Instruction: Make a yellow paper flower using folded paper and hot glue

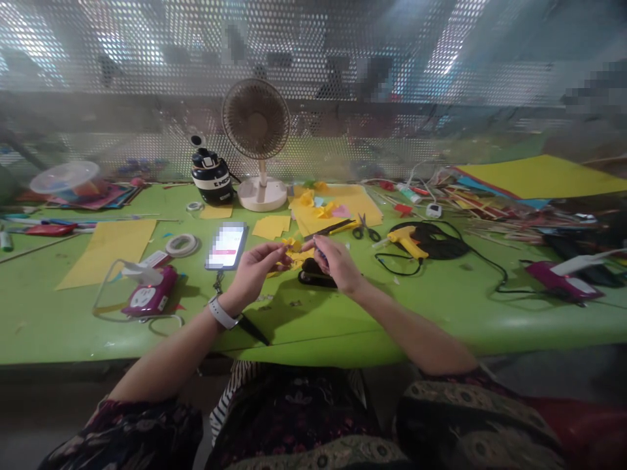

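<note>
Over the middle of the green table (206, 343), my left hand (257, 267) pinches a small piece of yellow paper (290, 247) between thumb and fingers. Facing it, my right hand (337, 264) has its fingers curled close to that paper; what they grip, if anything, is too small to make out. Below my right hand lies a black stapler (313, 277), partly covered by it. More crumpled yellow pieces (300, 260) sit between the hands. A dark pen-like stick (255, 331) rests near my left wrist, with small scraps (294, 303) on the table nearby.
Left of my hands are a lit phone (225, 248), a tape roll (181, 245) and a purple power strip (151, 292). Scissors (365, 230) and a yellow glue gun (409, 241) with black cable lie right. A fan (263, 189) and bottle (213, 179) stand behind.
</note>
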